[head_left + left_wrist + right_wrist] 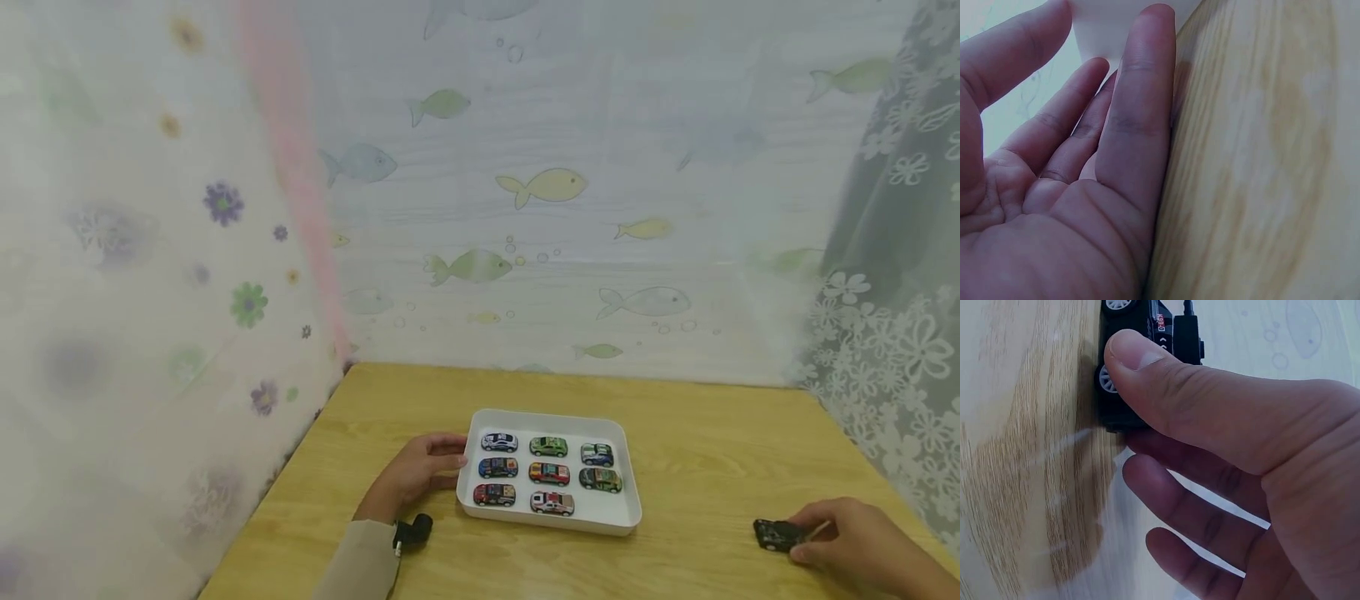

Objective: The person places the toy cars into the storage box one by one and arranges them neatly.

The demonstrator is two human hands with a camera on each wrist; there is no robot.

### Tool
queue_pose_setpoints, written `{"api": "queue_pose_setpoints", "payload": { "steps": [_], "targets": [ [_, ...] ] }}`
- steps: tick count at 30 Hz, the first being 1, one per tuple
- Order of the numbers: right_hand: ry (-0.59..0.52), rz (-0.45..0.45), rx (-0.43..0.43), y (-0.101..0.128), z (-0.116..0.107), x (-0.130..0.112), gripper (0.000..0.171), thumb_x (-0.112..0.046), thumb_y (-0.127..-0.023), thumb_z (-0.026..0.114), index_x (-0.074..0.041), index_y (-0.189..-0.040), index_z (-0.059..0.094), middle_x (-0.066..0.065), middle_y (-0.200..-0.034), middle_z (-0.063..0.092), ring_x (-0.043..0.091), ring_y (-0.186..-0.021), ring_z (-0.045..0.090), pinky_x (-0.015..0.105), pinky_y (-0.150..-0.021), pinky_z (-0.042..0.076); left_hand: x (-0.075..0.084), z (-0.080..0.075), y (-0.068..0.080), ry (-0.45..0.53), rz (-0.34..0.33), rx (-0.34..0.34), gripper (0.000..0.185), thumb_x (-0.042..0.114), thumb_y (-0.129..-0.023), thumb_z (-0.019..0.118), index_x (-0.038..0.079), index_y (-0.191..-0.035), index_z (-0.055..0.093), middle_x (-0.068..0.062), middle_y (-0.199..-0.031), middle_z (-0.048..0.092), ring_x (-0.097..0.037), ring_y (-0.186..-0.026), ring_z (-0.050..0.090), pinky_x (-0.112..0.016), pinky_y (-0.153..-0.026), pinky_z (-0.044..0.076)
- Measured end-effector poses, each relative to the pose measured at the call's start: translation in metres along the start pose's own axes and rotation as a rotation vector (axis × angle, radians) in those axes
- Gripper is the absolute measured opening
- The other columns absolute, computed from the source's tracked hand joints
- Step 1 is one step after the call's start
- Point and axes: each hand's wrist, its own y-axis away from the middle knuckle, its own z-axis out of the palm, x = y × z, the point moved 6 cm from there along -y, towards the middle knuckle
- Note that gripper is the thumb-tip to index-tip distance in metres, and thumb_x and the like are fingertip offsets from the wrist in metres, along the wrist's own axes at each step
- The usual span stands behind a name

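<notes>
A white tray [551, 525] lies on the table, holding several small toy cars in rough columns, among them a green toy car [548, 447] and a red-and-yellow toy car [549, 474]. My left hand [411, 472] touches the tray's left side with fingertips, the fingers fairly straight in the left wrist view. Well to the right of the tray, my right hand [847, 533] pinches a black toy car [776, 535] between thumb and fingers, close to the tabletop. In the right wrist view, this car [1141, 315] shows pale spoked wheels and a boxy part on top; the thumb covers part of its side.
The wooden table [697, 442] is bounded by a fish-print curtain [555, 267] behind and a flower-print curtain [150, 333] at the left. Lace fabric [900, 358] hangs at the right. A black device [412, 531] is strapped to the left wrist.
</notes>
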Motion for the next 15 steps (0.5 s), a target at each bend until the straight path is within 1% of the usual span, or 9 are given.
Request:
{"api": "queue_pose_setpoints", "payload": {
  "steps": [2, 8, 11, 15],
  "targets": [
    [-0.001, -0.006, -0.006, -0.001, 0.001, 0.001, 0.055, -0.037, -0.078, 0.089, 0.002, -0.114, 0.073, 0.002, -0.102, 0.075, 0.018, -0.084, 0.070, 0.041, -0.074, 0.061, -0.001, -0.001, 0.000, 0.003, -0.010, 0.006, 0.048, 0.011, -0.099, 0.071, -0.002, -0.143, 0.057, -0.018, -0.140, 0.063, -0.024, -0.116, 0.068, -0.043, -0.093, 0.062],
    [0.014, -0.019, -0.009, -0.004, 0.002, 0.001, 0.053, -0.036, -0.078, 0.089, 0.002, -0.112, 0.074, 0.005, -0.105, 0.075, 0.019, -0.085, 0.070, 0.040, -0.074, 0.061, -0.002, -0.001, -0.001, 0.009, 0.003, -0.003, 0.049, 0.011, -0.099, 0.071, -0.003, -0.143, 0.056, -0.018, -0.140, 0.063, -0.025, -0.117, 0.068, -0.043, -0.094, 0.062],
    [0.035, -0.026, 0.001, -0.005, 0.002, -0.003, 0.051, -0.036, -0.076, 0.090, -0.001, -0.110, 0.075, 0.004, -0.103, 0.075, 0.018, -0.085, 0.070, 0.042, -0.075, 0.061, -0.003, -0.001, -0.002, 0.009, 0.005, -0.004, 0.049, 0.011, -0.099, 0.071, -0.003, -0.143, 0.056, -0.018, -0.140, 0.063, -0.025, -0.116, 0.068, -0.043, -0.094, 0.062],
    [0.066, -0.060, 0.018, -0.006, 0.000, -0.012, 0.045, -0.038, -0.074, 0.091, -0.009, -0.105, 0.077, -0.001, -0.099, 0.076, 0.016, -0.083, 0.069, 0.042, -0.075, 0.060, -0.004, -0.002, -0.003, 0.003, 0.006, -0.003, 0.049, 0.012, -0.099, 0.072, -0.002, -0.143, 0.056, -0.017, -0.139, 0.063, -0.024, -0.116, 0.068, -0.043, -0.094, 0.062]
  ]
}}
